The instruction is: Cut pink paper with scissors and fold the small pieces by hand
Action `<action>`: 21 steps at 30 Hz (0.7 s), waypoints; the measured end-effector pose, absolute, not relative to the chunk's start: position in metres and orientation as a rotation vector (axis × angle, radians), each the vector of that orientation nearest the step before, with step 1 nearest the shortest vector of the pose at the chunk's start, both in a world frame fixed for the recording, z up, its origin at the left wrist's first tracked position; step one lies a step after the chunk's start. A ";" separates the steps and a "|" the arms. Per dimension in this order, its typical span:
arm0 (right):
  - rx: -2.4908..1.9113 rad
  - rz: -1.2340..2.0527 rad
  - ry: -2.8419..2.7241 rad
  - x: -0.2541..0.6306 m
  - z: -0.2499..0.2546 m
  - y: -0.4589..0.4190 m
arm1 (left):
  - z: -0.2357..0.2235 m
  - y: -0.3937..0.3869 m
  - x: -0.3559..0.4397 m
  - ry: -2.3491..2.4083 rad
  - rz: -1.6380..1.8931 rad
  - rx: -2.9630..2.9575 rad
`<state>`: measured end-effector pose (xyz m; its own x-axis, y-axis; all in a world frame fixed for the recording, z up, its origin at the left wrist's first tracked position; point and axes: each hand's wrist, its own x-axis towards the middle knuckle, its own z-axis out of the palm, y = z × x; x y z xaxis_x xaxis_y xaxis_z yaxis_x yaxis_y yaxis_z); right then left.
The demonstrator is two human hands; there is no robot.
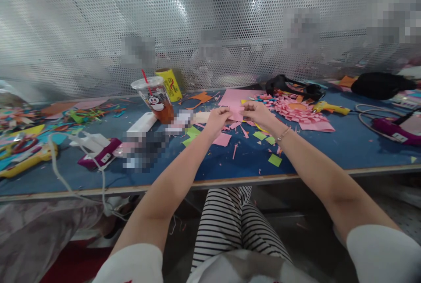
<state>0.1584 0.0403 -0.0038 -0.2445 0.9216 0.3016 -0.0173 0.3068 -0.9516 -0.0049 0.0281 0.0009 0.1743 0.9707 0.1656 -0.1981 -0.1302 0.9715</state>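
Note:
A small piece of pink paper point(236, 113) is pinched between my two hands above the blue table. My left hand point(219, 118) grips its left side, and my right hand point(257, 113) has its right side, fingers closed. Below the left hand lies another pink paper piece point(222, 139), with green scraps point(191, 135) beside it. Right of my right hand sits a large pink paper flower point(292, 107) with an orange centre, resting on a pink sheet. A larger pink sheet point(235, 97) lies flat behind my hands.
A plastic cup of drink point(159, 99) with a red straw and a yellow can point(171, 85) stand left. A yellow glue gun point(331, 107) is right of the flower. Purple power strips point(100, 155) trail cables. A perforated metal screen point(230, 24) rises behind the table.

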 end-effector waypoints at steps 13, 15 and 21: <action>-0.752 1.191 -1.334 0.155 -0.007 0.045 | -0.002 0.034 -0.010 0.681 1.181 1.312; -0.754 1.162 -1.331 0.156 -0.005 0.044 | -0.002 0.034 -0.010 0.689 1.192 1.341; -0.740 0.665 -1.764 0.169 0.003 0.038 | 0.000 0.032 -0.010 0.774 1.274 1.274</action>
